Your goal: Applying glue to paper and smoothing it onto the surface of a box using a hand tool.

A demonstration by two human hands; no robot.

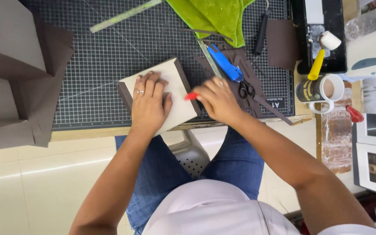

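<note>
Item: cream-faced box [177, 87] with dark brown sides, lying at the near edge of the cutting mat [109, 61]. Judged light, stiff, dentable; best gripped by its sides. Left hand [149, 104] pressed flat on it, fingers slightly spread. Right hand [216, 99] at its right edge, fingertips pinching a red tool [191, 96].

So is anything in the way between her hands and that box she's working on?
Nothing visible. The left hand lies flat on the box, and the right hand presses a small red tool against its right edge.
</note>
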